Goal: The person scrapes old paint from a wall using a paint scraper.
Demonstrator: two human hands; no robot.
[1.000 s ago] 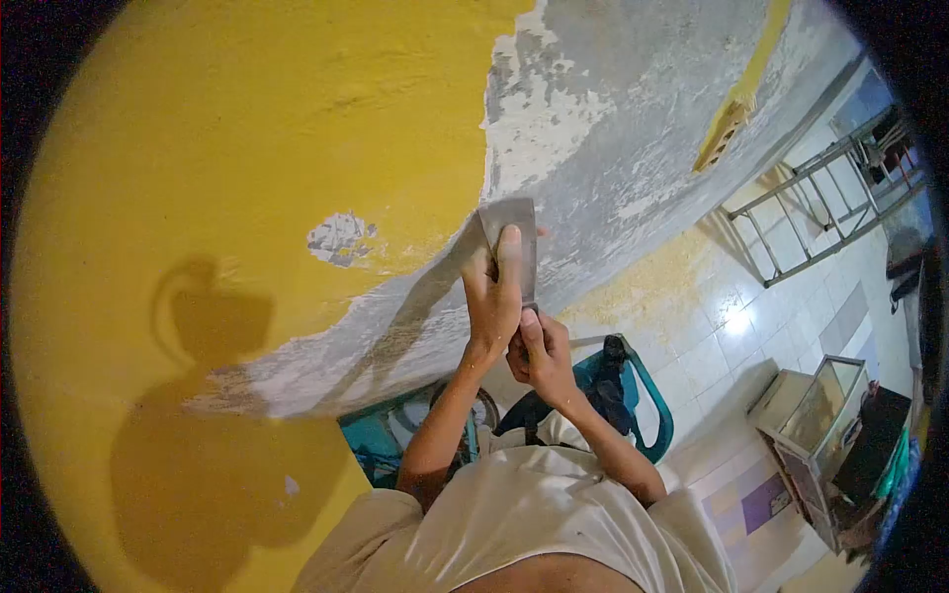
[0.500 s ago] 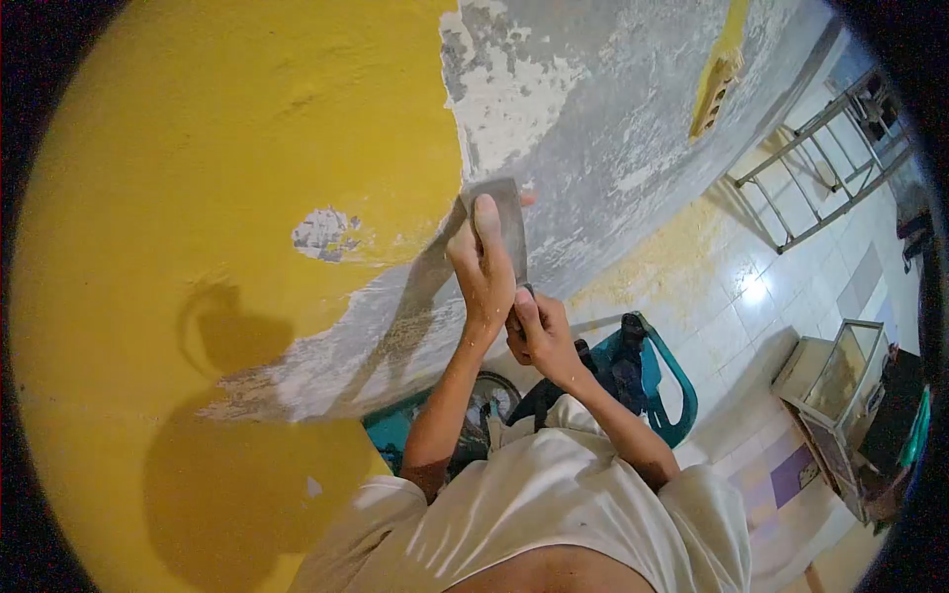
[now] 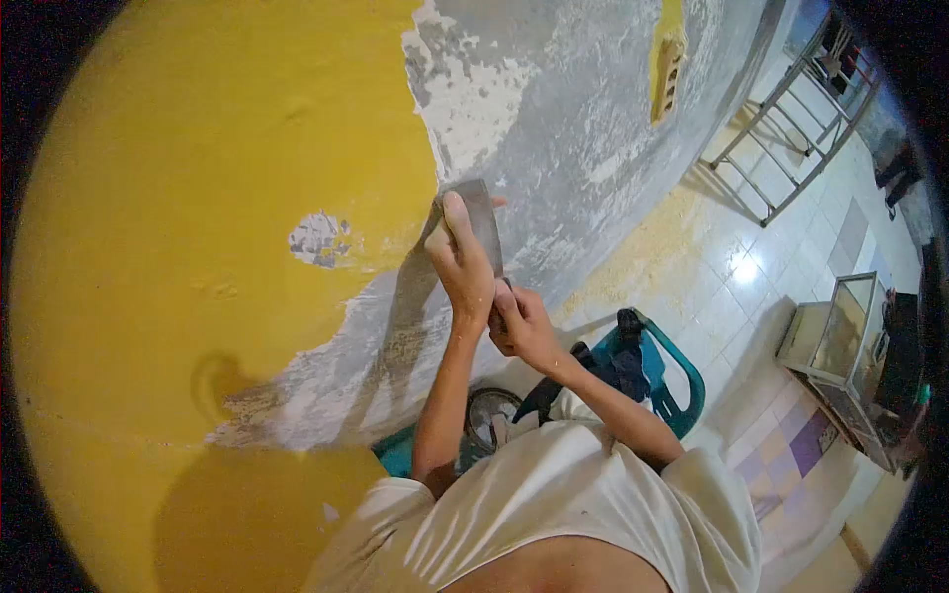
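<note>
My left hand (image 3: 460, 267) grips the broad grey blade of a scraper (image 3: 479, 212), thumb flat along its face and a fingertip showing past the far edge. Lower down, my right hand (image 3: 524, 326) is wrapped round the scraper's handle, which is mostly hidden by the fingers. The blade's upper corner lies at the ragged border between yellow paint (image 3: 247, 128) and bare grey plaster (image 3: 583, 109) on the wall. Whether the edge presses on the wall cannot be made out.
A teal plastic chair (image 3: 682, 381) with dark cloth (image 3: 618, 366) on it stands below my hands. A metal ladder (image 3: 791, 148) is on the tiled floor (image 3: 727, 306), near yellow flakes (image 3: 643, 247). A glass-sided cabinet (image 3: 840, 336) stands to the right.
The view has turned slightly, so wall, ladder and cabinet appear shifted. Both hands keep the same hold on the scraper, and its blade stays near the same paint border.
</note>
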